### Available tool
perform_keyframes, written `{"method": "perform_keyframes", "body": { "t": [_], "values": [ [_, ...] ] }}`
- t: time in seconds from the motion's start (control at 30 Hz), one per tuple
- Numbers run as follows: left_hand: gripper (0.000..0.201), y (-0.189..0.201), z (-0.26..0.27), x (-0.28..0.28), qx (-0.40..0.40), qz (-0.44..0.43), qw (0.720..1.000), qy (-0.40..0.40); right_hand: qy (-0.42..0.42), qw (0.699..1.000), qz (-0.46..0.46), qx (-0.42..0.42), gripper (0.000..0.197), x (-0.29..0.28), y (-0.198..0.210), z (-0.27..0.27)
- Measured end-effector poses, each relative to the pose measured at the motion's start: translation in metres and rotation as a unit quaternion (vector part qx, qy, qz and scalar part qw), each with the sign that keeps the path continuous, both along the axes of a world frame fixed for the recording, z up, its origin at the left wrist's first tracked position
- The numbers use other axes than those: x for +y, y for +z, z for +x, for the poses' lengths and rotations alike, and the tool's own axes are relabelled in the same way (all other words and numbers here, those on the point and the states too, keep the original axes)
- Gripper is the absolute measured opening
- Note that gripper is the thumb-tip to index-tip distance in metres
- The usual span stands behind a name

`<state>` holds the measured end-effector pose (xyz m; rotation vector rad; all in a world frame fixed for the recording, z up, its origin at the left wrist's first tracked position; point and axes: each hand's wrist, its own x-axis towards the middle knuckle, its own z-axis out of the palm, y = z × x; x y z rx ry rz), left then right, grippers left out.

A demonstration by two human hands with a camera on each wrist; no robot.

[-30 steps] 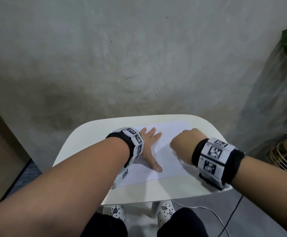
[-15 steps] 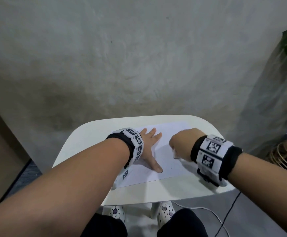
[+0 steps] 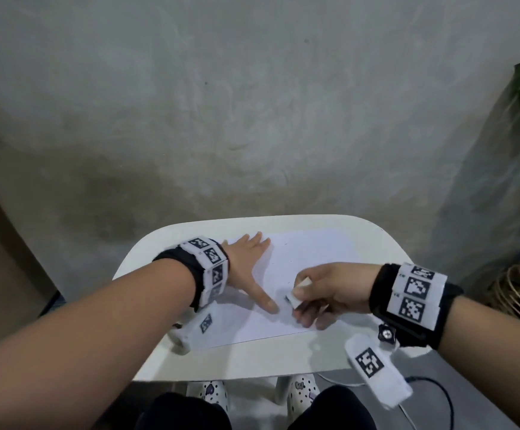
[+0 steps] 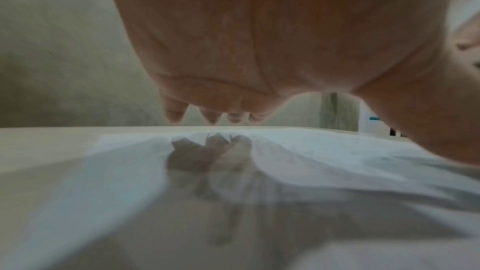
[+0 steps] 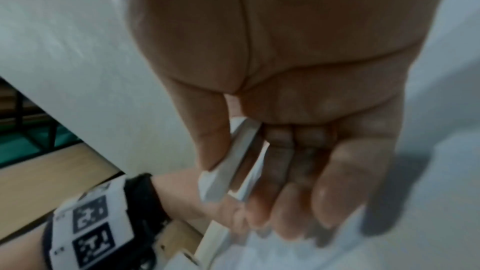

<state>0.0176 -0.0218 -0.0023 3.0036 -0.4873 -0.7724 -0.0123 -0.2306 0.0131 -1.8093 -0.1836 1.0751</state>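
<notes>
Fingers [image 3: 306, 318] of right hand [image 3: 333, 290]: thumb and forefinger pinch a white eraser [image 3: 297, 294], the rest loosely curled beneath it. Eraser sits over the paper [image 3: 314, 252], near its front edge; contact with the sheet cannot be told. Left hand [image 3: 246, 265]: straight, spread, pressed flat on the paper's left part, thumb tip near the eraser. Paper lies flat on the white surface [image 3: 252, 358].

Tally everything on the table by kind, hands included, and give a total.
Sheet of paper: 1
White block: 1
Hands: 2, left hand flat on the paper, right hand pinching the block
Total: 4
</notes>
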Motion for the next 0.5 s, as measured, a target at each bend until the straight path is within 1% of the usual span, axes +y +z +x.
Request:
{"method": "perform_keyframes", "body": {
  "t": [0.03, 0.07, 0.1, 0.13, 0.17, 0.2, 0.23, 0.27, 0.3, 0.33, 0.37, 0.4, 0.47, 0.5],
  "values": [
    [0.137, -0.002, -0.001, 0.009, 0.001, 0.019, 1.0, 0.004, -0.007, 1.0, 0.018, 0.025, 0.01, 0.0, -0.006, 0.0],
    [0.136, -0.004, -0.003, 0.016, 0.005, 0.033, 0.999, 0.009, -0.039, 0.998, 0.038, 0.036, 0.008, 0.0, -0.01, 0.004],
    [0.136, -0.007, -0.005, 0.021, 0.01, 0.036, 0.999, 0.013, -0.094, 0.994, 0.053, 0.02, 0.007, 0.001, -0.01, 0.011],
    [0.136, -0.008, -0.007, 0.024, 0.013, 0.034, 0.999, 0.015, -0.161, 0.985, 0.056, -0.029, 0.008, 0.001, -0.01, 0.02],
    [0.136, -0.008, -0.009, 0.025, 0.014, 0.03, 0.999, 0.018, -0.225, 0.969, 0.055, -0.087, 0.011, 0.003, -0.007, 0.026],
    [0.136, -0.009, -0.01, 0.024, 0.014, 0.028, 0.999, 0.02, -0.264, 0.954, 0.072, -0.119, 0.013, 0.005, -0.006, 0.03],
    [0.136, -0.008, -0.01, 0.023, 0.013, 0.027, 0.999, 0.022, -0.278, 0.95, 0.098, -0.105, 0.014, 0.009, -0.006, 0.03],
    [0.136, -0.008, -0.009, 0.022, 0.011, 0.026, 0.999, 0.023, -0.258, 0.957, 0.124, -0.049, 0.014, 0.014, -0.007, 0.026],
    [0.136, -0.008, -0.009, 0.022, 0.01, 0.023, 0.999, 0.024, -0.212, 0.967, 0.137, 0.022, 0.011, 0.019, -0.01, 0.021],
    [0.137, -0.009, -0.009, 0.022, 0.008, 0.021, 0.999, 0.025, -0.167, 0.975, 0.131, 0.06, 0.009, 0.023, -0.013, 0.015],
    [0.138, -0.009, -0.01, 0.022, 0.008, 0.02, 0.999, 0.025, -0.159, 0.979, 0.116, 0.057, 0.009, 0.026, -0.015, 0.015],
    [0.138, -0.01, -0.01, 0.023, 0.009, 0.021, 0.999, 0.023, -0.189, 0.976, 0.105, 0.022, 0.011, 0.028, -0.015, 0.022],
    [0.139, -0.01, -0.012, 0.024, 0.013, 0.025, 0.999, 0.015, -0.296, 0.947, 0.092, -0.079, 0.016, 0.03, -0.006, 0.033],
    [0.139, -0.009, -0.012, 0.024, 0.015, 0.026, 0.999, 0.011, -0.317, 0.939, 0.111, -0.079, 0.018, 0.032, -0.002, 0.037]
  ]
}}
